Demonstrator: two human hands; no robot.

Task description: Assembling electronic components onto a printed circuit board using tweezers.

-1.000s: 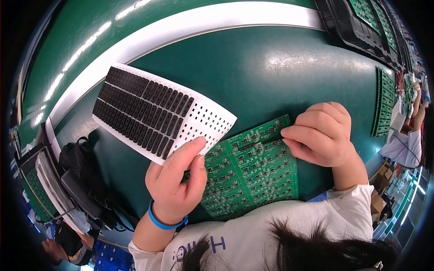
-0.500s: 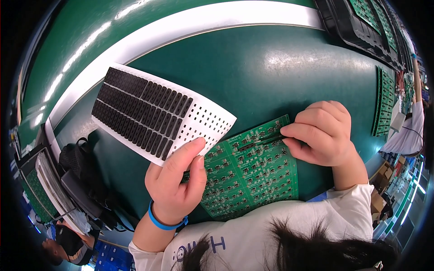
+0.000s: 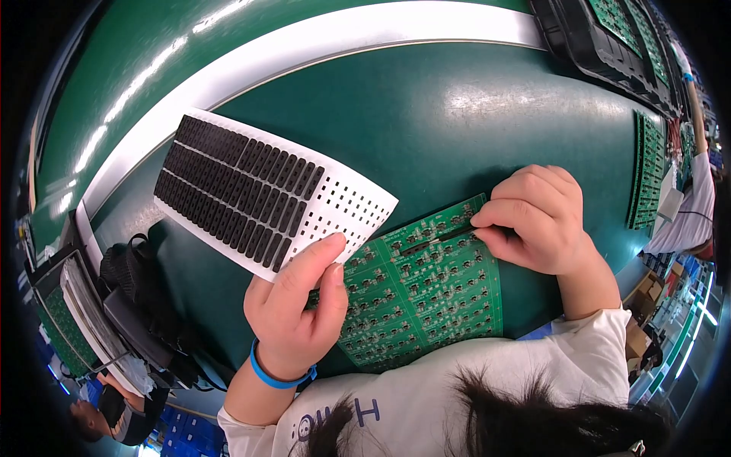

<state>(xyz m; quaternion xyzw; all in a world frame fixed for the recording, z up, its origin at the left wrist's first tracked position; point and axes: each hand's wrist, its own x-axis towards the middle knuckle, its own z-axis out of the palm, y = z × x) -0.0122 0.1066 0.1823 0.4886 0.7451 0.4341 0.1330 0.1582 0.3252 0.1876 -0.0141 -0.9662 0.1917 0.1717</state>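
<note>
So we've got a wide stretch of green tabletop (image 3: 426, 114) running past the board, bounded by a pale curved strip (image 3: 365, 23), with a black tray (image 3: 601, 57) at top right and a stack of green boards (image 3: 647, 171) at the right edge. The green circuit panel (image 3: 449, 297) sits right in front of us, its near edge meeting our white shirt (image 3: 487, 362). The shirt has dark blue lettering; the panel's white print is too tiny to read. Our left hand (image 3: 297, 308) is closed on the near edge of a white sheet (image 3: 381, 204) carrying black strips (image 3: 259, 164). Our right hand (image 3: 537, 221) pinches a slim dark tool (image 3: 455, 234), fingertips together, tip over the panel's upper part.
</note>
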